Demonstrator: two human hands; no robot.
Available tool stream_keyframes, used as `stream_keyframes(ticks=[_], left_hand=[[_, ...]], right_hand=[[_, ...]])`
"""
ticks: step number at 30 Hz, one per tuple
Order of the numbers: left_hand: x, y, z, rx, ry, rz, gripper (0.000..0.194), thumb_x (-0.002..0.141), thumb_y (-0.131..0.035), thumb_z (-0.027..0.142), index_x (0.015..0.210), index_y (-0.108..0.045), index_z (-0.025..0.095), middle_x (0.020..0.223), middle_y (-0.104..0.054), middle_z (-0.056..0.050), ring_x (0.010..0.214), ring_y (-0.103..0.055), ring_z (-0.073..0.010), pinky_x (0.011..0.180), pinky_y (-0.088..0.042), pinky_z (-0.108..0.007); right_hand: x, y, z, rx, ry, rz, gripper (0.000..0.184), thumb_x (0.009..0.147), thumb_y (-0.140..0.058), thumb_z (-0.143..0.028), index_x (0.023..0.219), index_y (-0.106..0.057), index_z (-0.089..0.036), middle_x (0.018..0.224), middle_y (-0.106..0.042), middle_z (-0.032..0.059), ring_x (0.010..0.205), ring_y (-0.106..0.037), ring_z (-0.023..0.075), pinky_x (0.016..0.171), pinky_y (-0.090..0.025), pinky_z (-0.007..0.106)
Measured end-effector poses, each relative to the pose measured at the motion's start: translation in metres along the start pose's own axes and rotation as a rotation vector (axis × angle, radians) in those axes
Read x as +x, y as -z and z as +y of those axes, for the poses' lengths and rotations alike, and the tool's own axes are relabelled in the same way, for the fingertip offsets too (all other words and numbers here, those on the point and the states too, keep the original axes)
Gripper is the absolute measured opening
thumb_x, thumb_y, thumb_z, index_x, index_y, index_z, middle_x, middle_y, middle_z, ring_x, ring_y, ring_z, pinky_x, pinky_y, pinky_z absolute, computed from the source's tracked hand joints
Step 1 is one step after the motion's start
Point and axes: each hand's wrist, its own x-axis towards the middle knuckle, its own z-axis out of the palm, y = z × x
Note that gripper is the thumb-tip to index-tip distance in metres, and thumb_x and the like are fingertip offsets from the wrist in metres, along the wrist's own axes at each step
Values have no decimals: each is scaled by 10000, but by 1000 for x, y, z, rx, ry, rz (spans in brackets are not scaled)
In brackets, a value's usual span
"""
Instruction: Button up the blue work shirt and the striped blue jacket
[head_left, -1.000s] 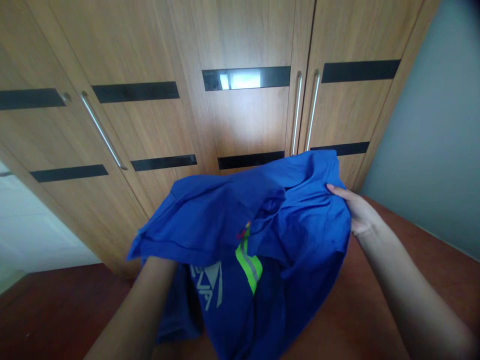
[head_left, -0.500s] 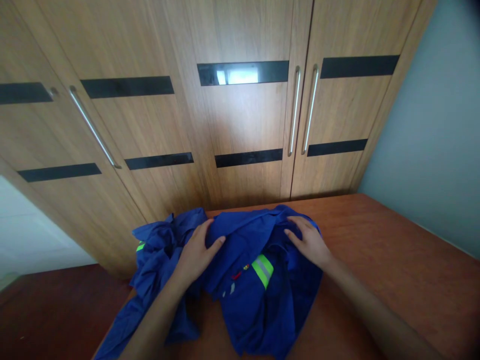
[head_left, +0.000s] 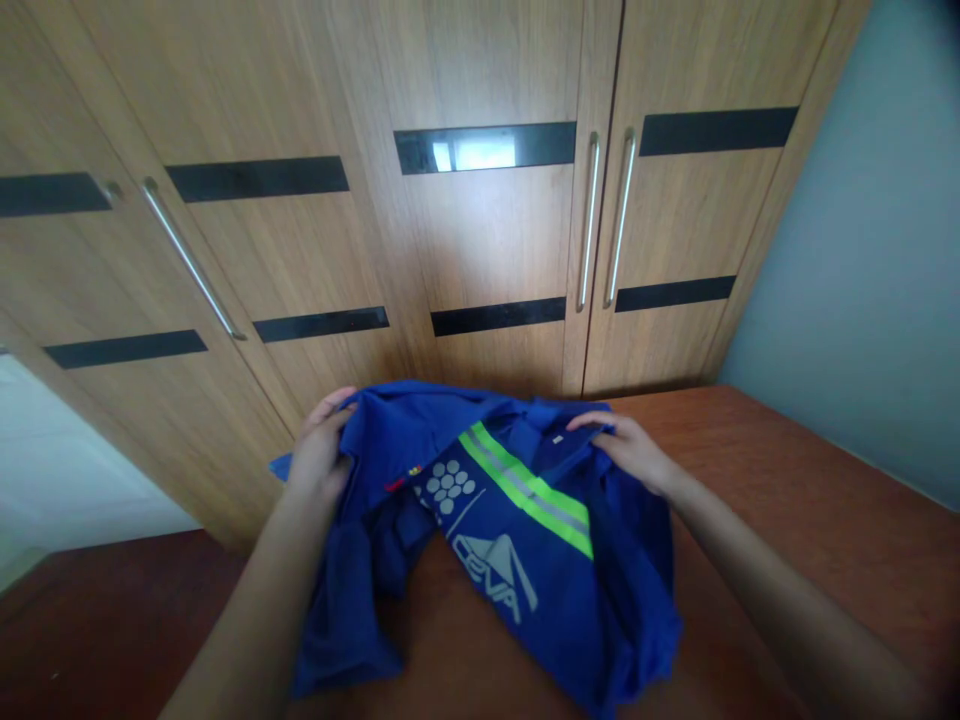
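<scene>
"Blue garment, lower middle of the frame, stretched along its upper edge between two bare hands. How is each one set?"

"The left hand, left of centre, has its fingers curled over the upper left edge, gripping the cloth. The right hand, right of centre, pinches the opposite upper edge between thumb and fingers, near a small white tag."

"Which looks riskier to you?"

"The right, I'd say. It seems to hold only a little fabric, so a sharp tug from the left could pull that edge free and drop the side."

"And the lower part?"

"It hangs in loose folds toward the bottom edge of the frame, over the reddish-brown surface. I can't tell whether the lowest folds touch it. If they do, they could drag and bunch."

"What about the printed panel?"

"The green-and-grey strip and the pale lettering slant down to the right. If one hand rose well above the other, the panel would likely twist further."

"Anything under the left arm?"

"Blue cloth at lower left. I can't tell whether it belongs to the same piece; if it's separate, it could snag or get gathered up too."
</scene>
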Motion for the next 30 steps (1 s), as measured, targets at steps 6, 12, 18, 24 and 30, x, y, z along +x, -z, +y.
stream_keyframes(ticks=[6,12,18,24,30], left_hand=[[14,10,19,-134,54,48,302,745,-560,50,1004,-606,199,705,-640,57,558,-562,-80,510,-478,-168],[8,12,4,31,-92,8,337,699,-638,264,1035,-637,239,841,-668,15,651,-591,-151,509,-484,-229],[-9,15,-31,847,-300,-380,382,762,-603,459,1038,-666,203,1040,-693,-51,989,-618,-253,891,-481,-369],[-37,3,-35,1101,-393,-413,466,862,-469,486,1234,-546,216,1179,-639,-64,1076,-595,-262,948,-452,-396],[-83,-21,-15,1487,-688,-231,430,863,-490,456,1191,-567,188,1196,-552,-153,1129,-516,-341,904,-447,-477]], right_hand=[[45,48,-29,327,-122,408,263,652,-613,-232,897,-697,-185,829,-714,8,737,-640,161,701,-508,270],[50,48,-85,244,84,486,203,730,-581,-241,899,-688,-210,776,-683,-13,681,-613,145,668,-496,269],[-48,-39,-132,-147,299,-98,394,712,-480,-47,964,-680,-274,954,-688,-17,905,-619,169,846,-462,288],[-113,-128,-91,-292,206,-707,436,710,-582,-130,1136,-618,-215,1072,-650,43,974,-605,185,862,-449,251],[-97,-113,-89,-156,237,-904,491,782,-648,-367,1231,-565,-186,1154,-638,83,1027,-607,206,868,-460,254]])
